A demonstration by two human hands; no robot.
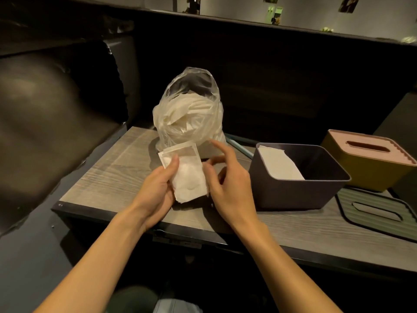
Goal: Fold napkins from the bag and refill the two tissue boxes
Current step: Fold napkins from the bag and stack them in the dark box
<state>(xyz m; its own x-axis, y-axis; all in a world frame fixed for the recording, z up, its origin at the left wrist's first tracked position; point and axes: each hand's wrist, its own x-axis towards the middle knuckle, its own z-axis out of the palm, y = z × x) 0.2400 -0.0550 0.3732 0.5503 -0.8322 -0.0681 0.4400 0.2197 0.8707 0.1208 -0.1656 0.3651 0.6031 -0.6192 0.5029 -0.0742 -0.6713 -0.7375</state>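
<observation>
Two hands working over bench (108,177). Left hand (155,188) gripping folded napkin (187,177), thumb pressing on its upper face, fingers curling beneath. Right hand (228,177) hovering just beside napkin's right edge, fingers loosely spread, forefinger pointing toward bag; contact with napkin not discernible. Clear plastic bag (189,114) of napkins standing directly behind hands. Dark tissue box (297,186) sitting open to the right, holding white napkins. Yellow tissue box (370,163) with pink lid sitting behind it. Green lid (376,211) lying flat near bench edge.
</observation>
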